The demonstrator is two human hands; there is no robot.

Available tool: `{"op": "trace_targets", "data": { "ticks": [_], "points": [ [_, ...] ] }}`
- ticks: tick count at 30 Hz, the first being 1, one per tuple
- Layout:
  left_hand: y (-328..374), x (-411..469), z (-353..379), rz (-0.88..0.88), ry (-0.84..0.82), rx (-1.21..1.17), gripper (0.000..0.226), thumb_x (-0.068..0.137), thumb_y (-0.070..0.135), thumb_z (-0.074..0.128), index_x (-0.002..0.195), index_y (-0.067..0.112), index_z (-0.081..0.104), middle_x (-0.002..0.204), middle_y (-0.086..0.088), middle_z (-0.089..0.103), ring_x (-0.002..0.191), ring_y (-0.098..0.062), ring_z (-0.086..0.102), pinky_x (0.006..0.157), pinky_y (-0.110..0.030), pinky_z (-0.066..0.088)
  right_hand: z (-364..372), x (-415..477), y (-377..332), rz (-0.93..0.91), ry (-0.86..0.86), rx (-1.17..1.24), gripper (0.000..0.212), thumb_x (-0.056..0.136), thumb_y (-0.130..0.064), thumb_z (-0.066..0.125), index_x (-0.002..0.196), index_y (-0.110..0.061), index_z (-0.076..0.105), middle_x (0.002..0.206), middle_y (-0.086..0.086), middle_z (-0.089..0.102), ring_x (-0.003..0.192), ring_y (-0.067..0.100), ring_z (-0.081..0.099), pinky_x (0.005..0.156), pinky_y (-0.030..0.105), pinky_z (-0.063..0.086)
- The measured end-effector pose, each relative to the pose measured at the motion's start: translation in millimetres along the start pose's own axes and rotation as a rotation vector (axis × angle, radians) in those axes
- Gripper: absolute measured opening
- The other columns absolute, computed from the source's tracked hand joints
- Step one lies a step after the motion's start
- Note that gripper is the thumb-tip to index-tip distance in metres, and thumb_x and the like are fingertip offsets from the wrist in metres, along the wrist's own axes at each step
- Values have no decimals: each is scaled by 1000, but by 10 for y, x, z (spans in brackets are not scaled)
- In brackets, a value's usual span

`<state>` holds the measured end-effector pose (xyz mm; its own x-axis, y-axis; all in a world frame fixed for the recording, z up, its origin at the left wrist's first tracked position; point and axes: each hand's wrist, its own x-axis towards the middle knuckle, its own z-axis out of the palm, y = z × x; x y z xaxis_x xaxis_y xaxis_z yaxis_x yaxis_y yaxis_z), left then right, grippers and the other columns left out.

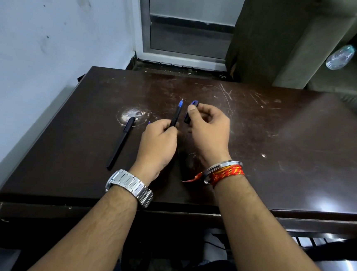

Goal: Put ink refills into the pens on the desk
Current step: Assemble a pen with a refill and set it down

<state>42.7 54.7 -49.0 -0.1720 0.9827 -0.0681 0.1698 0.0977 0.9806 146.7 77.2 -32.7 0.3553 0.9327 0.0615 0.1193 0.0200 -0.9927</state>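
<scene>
A pale, smudged wall stands left, a metal-framed glass door behind; what looks like a clear plastic bottle lies on a sofa.

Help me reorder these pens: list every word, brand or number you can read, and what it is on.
No legible text. The blue-tipped pen in the left hand, the cap in the right hand, the black pen on the desk and the watch show no print; the bottle is blurred.

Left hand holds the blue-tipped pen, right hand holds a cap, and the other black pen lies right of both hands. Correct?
No. The head view shows the other black pen lying left of both hands; the left hand holds the blue-tipped pen, the right hand the cap.
</scene>
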Motion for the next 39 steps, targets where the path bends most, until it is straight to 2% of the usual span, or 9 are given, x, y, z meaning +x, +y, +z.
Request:
{"op": "trace_targets", "data": {
  "ticks": [1,3,6,8,16,20,26,32,39],
  "points": [
    [4,-13,-1,-8,-9,4,27,74,21,52,82,27,77,81,-4,78,85,-27,74,81,-48,60,-8,7,-12,-25,36,21,8,86,-32,70,90,-25,70,82,0,75,81,17,73,79,47,60],
    [32,-44,10,-19,-31,-6,33,72,23,52,75,45,76,78,10,78,74,-7,71,69,-34,57,-31,22,-41,-56,90,99,4,88,-30,69,90,-27,68,83,1,75,80,17,73,78,45,61],
    [65,-93,47,-50,-91,-38,35,75,19,55,70,47,75,73,13,77,53,4,59,55,-24,42,-71,27,-86,-90,127,242,3,91,-24,69,94,-23,67,83,0,74,76,13,71,67,27,60],
    [77,-116,63,-56,-104,-61,37,77,15,57,68,46,76,71,12,77,48,5,56,54,-24,40,-95,24,-115,-110,138,306,4,92,-20,68,94,-23,66,81,-3,73,75,10,70,63,20,56],
    [94,-130,37,-76,-87,-92,30,69,24,55,72,44,77,75,9,78,58,-4,55,59,-29,40,-111,34,-105,-110,52,244,5,94,-20,65,98,-24,65,89,0,73,78,8,70,68,20,58],
    [82,-131,27,-67,-85,-90,28,76,21,56,71,37,78,76,9,78,59,-2,56,62,-29,41,-124,50,-99,-107,48,239,5,94,-20,65,99,-23,65,89,0,73,79,9,70,69,21,58],
    [80,-125,23,-31,-110,-93,44,83,12,55,67,47,76,73,11,78,45,6,56,54,-21,40,-127,53,-86,-120,42,241,5,95,-20,64,99,-23,65,88,0,73,79,10,69,71,22,58],
    [52,-105,14,-50,-110,-92,37,79,16,57,69,45,77,72,8,78,43,5,53,52,-22,39,-110,62,-84,-123,43,262,7,96,-19,62,103,-19,64,89,-1,72,81,10,69,73,26,60],
    [42,-87,22,-87,-117,-67,29,72,22,55,70,40,78,74,-2,78,45,1,51,55,-27,39,-117,64,-88,-146,15,251,7,96,-19,62,103,-21,64,90,-1,72,82,8,69,69,20,57]
  ]
}}
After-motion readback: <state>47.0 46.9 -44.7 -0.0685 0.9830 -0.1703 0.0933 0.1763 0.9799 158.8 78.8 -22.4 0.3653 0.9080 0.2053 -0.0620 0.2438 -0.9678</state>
